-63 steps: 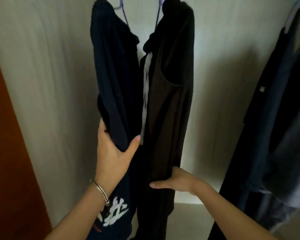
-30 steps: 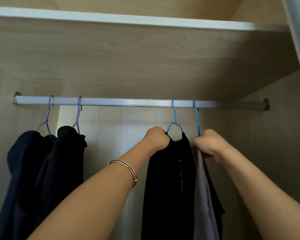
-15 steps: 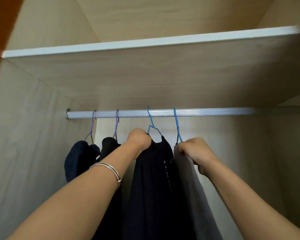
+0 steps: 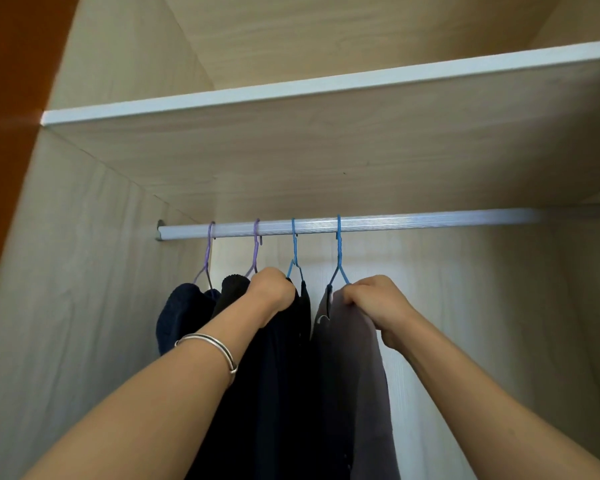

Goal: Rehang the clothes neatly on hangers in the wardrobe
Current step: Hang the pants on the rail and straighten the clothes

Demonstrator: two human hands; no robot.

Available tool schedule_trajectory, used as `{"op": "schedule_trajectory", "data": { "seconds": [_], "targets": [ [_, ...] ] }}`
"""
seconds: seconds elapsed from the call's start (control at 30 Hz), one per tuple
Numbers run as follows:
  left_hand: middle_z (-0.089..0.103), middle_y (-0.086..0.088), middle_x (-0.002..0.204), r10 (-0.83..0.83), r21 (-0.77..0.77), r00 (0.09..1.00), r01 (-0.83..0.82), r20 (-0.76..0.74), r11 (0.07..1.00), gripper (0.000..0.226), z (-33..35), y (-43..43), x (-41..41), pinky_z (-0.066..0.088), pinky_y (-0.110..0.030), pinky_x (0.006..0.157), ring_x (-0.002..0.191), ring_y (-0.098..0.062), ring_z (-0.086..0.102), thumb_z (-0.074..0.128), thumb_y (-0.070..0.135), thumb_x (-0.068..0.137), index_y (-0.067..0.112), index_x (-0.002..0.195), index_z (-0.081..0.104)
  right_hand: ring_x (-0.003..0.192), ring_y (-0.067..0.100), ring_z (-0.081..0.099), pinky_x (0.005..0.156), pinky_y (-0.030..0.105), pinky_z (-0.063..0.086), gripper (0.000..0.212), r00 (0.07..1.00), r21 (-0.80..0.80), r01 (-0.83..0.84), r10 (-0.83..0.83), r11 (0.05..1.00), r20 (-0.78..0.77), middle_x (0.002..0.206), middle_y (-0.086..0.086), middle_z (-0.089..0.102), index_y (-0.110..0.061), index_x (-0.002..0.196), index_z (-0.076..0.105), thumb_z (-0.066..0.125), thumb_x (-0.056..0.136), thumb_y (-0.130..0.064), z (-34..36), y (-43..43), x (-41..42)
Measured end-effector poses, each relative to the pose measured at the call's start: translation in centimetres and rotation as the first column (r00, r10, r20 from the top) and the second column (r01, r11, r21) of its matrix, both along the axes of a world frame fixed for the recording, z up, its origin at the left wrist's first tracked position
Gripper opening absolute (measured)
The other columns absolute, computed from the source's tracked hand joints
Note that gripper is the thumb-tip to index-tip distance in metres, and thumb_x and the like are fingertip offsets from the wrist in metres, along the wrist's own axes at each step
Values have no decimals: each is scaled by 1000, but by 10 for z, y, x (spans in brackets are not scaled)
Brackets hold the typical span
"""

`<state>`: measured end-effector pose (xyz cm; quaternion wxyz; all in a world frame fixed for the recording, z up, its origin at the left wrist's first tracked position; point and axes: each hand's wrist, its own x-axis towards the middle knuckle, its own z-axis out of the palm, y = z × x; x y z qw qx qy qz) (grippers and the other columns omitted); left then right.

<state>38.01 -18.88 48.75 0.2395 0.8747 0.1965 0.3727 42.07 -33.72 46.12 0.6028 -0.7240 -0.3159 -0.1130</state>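
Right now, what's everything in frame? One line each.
shelf: 1, pale wood, white edge, above rail
rail: 1, silver, under shelf
purple hangers: 2, purple, rail's left end
blue hangers: 2, blue, right of purple ones
navy garment: 1, navy, leftmost hanger
black garment: 1, black, second hanger
dark garment: 1, near-black, third hanger
grey garment: 1, grey, fourth hanger
bracelet: 1, silver, left wrist
left hand: 1, grips dark garment's top
right hand: 1, grips grey garment's top

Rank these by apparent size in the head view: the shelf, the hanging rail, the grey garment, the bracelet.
1. shelf
2. grey garment, by area, though the frame cuts it off
3. hanging rail, longer but thin
4. bracelet, smallest though nearest the camera
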Motion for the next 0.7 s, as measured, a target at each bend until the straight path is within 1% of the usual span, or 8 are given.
{"op": "schedule_trajectory", "data": {
  "seconds": [0.07,0.2,0.27,0.4,0.53,0.6,0.67,0.7],
  "targets": [
    [61,-18,120,11,23,1000,-10,-12,1000,30,-3,3,-1,47,-33,91,112,-31,57,47,6,90,-2,117,58,36,14,28,32,11,20,27,1000,-7,-11,11,1000,-6,46,3,32,-9,56,35,49,75,3,1,6,-3],
    [61,-19,120,2,13,1000,-2,-11,1000,30,-8,8,-1,47,-34,92,112,-31,57,46,6,90,-1,117,57,45,16,36,29,10,26,9,999,-76,-45,45,996,-7,56,5,41,-3,73,47,48,80,2,2,17,-14],
    [61,-19,120,-15,-8,1000,15,-12,1000,29,-9,9,-2,49,-35,93,111,-31,58,45,6,91,-1,116,57,46,16,38,28,9,26,8,999,-85,-51,50,995,-18,57,5,42,-2,75,47,46,82,3,1,18,-18],
    [61,-20,118,-36,8,999,36,18,999,28,-9,6,-4,48,-34,91,110,-32,58,44,5,91,-3,114,57,44,15,30,25,10,21,28,999,-32,-18,17,999,-32,55,4,32,-8,60,35,44,82,5,-1,23,-16],
    [61,-19,120,-29,27,999,28,24,999,29,-8,4,1,48,-33,88,111,-31,57,44,5,90,-3,115,58,45,16,28,25,8,18,30,999,-29,32,-32,999,-27,56,4,30,-8,58,33,43,85,3,0,27,-13],
    [61,-20,119,-47,2,999,47,22,999,28,-9,4,4,48,-35,90,110,-32,58,45,5,90,-3,114,58,46,17,31,28,10,22,24,998,-34,42,-43,999,-36,56,5,33,-5,62,39,44,85,2,-1,26,-10],
    [62,-21,118,-62,-4,998,62,27,998,27,-11,2,3,50,-35,90,110,-33,59,46,4,90,-4,113,59,52,20,42,38,16,32,9,997,-10,61,-61,998,-49,62,9,45,2,75,52,48,83,0,-2,27,-10],
    [62,-20,117,-66,7,998,66,25,998,27,-11,1,3,49,-32,86,109,-33,59,46,4,90,-4,112,59,57,22,46,43,20,34,10,996,9,75,-74,997,-49,67,11,50,6,84,57,50,82,-1,-2,28,-9]
  ]
}}
